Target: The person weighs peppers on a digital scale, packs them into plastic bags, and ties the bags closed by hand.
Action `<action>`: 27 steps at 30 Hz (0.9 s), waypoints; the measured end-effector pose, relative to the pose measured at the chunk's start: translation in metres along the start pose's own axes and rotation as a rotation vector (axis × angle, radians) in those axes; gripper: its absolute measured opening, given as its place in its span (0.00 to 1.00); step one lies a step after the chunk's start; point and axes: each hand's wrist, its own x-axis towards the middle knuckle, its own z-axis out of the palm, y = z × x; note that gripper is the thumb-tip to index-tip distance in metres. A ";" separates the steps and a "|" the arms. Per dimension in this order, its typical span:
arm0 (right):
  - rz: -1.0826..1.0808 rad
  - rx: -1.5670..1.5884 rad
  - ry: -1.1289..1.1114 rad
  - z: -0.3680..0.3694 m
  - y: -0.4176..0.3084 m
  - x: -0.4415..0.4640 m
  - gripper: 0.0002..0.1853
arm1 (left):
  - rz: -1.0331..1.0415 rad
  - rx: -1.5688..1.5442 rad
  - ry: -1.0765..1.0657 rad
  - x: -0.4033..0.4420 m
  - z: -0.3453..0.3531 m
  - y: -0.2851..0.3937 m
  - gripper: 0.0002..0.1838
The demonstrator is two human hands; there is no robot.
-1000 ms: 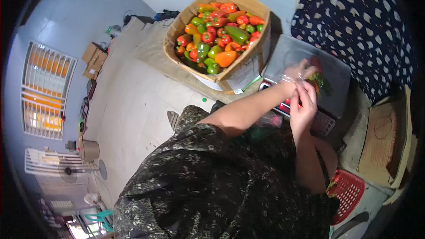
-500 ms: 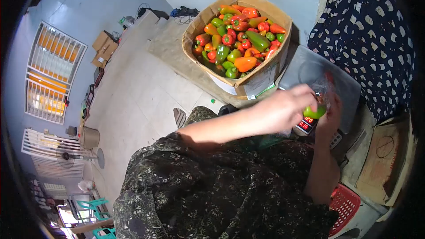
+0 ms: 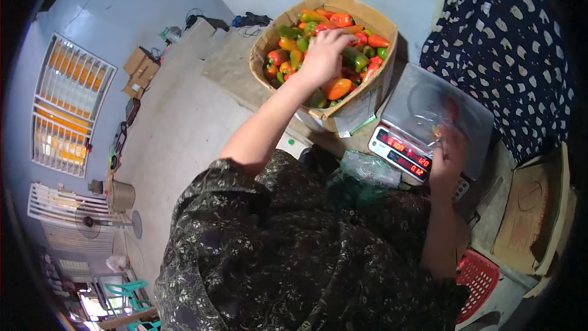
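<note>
My left hand (image 3: 327, 55) is over the cardboard box (image 3: 352, 119) of peppers, palm down, its fingers apart and curved onto red and green peppers (image 3: 355, 59). What lies under the palm is hidden. At the digital scale (image 3: 481, 107), my right hand (image 3: 450, 156) is closed on the edge of a clear plastic bag (image 3: 429, 110) lying on the metal plate. A red pepper (image 3: 451, 108) shows dimly through the bag. The scale's red display (image 3: 401, 153) is lit, with 1.20 and 0.12 on its right side.
Crumpled plastic bags (image 3: 370, 168) lie by my lap, in front of the scale. Beyond the scale hangs a dark patterned cloth (image 3: 496, 43). A red plastic basket (image 3: 478, 285) and an opened carton (image 3: 530, 214) stand at the right. A fan (image 3: 92, 220) is far left.
My left hand has moved from the bag up and left to the pepper box. The green pepper no longer shows at the bag. The lower reading went from 0.16 to 0.12.
</note>
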 end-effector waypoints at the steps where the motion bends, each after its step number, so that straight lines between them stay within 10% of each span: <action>1: 0.007 0.027 -0.015 0.003 0.001 -0.002 0.21 | 0.031 0.053 -0.076 0.003 0.015 0.000 0.29; 5: 0.030 0.055 -0.057 0.006 -0.001 -0.005 0.22 | -0.064 0.315 -0.445 0.023 0.029 -0.001 0.30; 9: 0.071 0.258 -0.038 -0.001 -0.007 -0.004 0.25 | -0.263 0.088 -0.120 0.024 0.025 0.002 0.29; 13: 0.140 0.312 -0.043 0.003 -0.014 -0.002 0.30 | -0.479 -1.394 0.167 0.001 -0.027 0.100 0.36; 15: 0.105 0.320 -0.096 0.005 -0.020 -0.001 0.35 | -0.288 -1.481 0.111 -0.013 -0.034 0.155 0.40; 27: -0.031 0.100 -0.030 0.012 -0.023 -0.007 0.37 | 0.120 -0.542 0.030 -0.041 0.072 0.192 0.25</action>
